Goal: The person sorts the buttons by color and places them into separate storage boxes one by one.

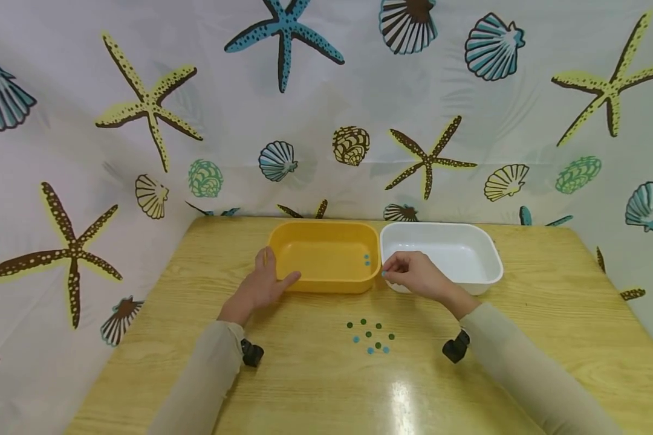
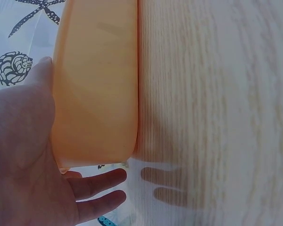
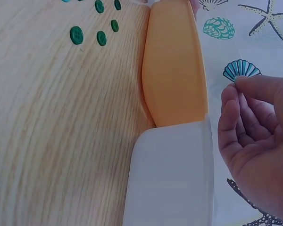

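My right hand (image 1: pixel 416 275) pinches a small blue button (image 1: pixel 384 273) between thumb and fingertips, above where the two tubs meet. In the right wrist view, the fingertips (image 3: pixel 237 84) hide most of that button. My left hand (image 1: pixel 261 282) rests at the front left corner of the yellow tub (image 1: pixel 321 286), thumb by the front rim and fingers straight along its left end. Two blue buttons (image 1: pixel 367 263) lie inside this tub, toward its right end. On the table in front are several green buttons (image 1: pixel 368 334) and three blue buttons (image 1: pixel 370 350).
A white tub (image 1: pixel 481 285) stands against the yellow tub's right side. Both sit at the back of the wooden table (image 1: pixel 315 386). A curtain printed with starfish and shells (image 1: pixel 326 90) hangs behind and along both sides.
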Motion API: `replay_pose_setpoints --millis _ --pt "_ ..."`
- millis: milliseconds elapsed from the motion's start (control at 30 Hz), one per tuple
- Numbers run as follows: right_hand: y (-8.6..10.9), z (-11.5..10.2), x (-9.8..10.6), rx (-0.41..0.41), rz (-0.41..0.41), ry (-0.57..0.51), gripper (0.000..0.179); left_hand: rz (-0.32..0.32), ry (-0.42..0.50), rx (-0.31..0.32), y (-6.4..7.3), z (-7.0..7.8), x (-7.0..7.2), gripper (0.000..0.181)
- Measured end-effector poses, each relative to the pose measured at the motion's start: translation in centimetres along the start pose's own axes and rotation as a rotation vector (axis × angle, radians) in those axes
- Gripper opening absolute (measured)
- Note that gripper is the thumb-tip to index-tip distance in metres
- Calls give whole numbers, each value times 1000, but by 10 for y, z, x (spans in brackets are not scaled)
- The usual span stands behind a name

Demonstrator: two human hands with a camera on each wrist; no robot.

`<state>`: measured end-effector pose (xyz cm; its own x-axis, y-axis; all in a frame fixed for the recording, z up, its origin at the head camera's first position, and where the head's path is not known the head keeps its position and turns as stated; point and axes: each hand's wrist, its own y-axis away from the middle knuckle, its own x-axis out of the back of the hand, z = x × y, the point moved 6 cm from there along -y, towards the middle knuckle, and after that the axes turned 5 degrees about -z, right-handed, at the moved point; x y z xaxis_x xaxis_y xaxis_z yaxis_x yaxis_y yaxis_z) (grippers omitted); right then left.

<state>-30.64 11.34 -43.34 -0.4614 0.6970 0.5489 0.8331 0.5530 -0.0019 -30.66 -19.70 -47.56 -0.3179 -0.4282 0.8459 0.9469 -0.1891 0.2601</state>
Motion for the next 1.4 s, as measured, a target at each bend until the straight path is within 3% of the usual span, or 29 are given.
replay_pose_setpoints --millis 400,933,1400 --pt "-5 5 8 -60 19 28 11 -9 -8 3 -3 0 1 107" --pt "-21 7 3 -83 51 -36 14 13 -12 21 -4 -2 -3 110" --pt "-39 -9 -3 -21 15 22 15 0 3 26 0 0 -1 104"
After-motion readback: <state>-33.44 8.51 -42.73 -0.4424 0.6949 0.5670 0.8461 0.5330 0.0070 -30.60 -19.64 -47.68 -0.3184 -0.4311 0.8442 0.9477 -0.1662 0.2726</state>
